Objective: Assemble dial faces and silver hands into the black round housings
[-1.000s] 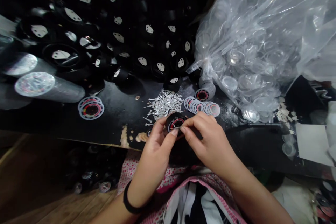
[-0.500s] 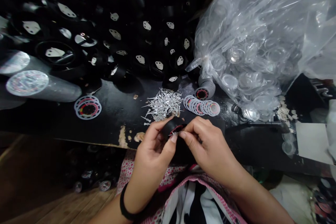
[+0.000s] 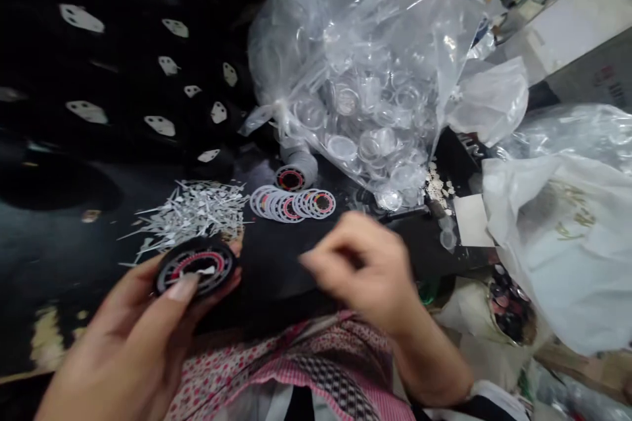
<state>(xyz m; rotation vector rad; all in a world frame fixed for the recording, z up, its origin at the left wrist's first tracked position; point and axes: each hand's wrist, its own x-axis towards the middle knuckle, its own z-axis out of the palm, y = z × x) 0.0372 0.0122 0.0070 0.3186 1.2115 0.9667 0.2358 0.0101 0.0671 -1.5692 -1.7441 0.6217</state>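
Note:
My left hand (image 3: 133, 335) grips a round black gauge housing (image 3: 195, 266) with a red and white dial face and a white needle on it, its thumb lying over the rim. My right hand (image 3: 363, 270) hovers to the right of it above the table edge, blurred by motion, its fingers curled together; whether they hold anything I cannot make out. Just behind the housing lies a heap of small white needles (image 3: 190, 210). A fanned row of printed dial discs (image 3: 293, 204) lies beyond my right hand, with a stack of discs (image 3: 295, 172) behind it.
A big clear plastic bag of transparent round lenses (image 3: 365, 85) stands at the back centre. Many black housings with white backs (image 3: 162, 89) fill the back left. White plastic bags (image 3: 557, 237) lie at the right. The black table (image 3: 59, 243) has a chipped front edge.
The view has swung to the right. My right hand has left the housing and moved right. My left hand has tilted the housing so its dial faces up.

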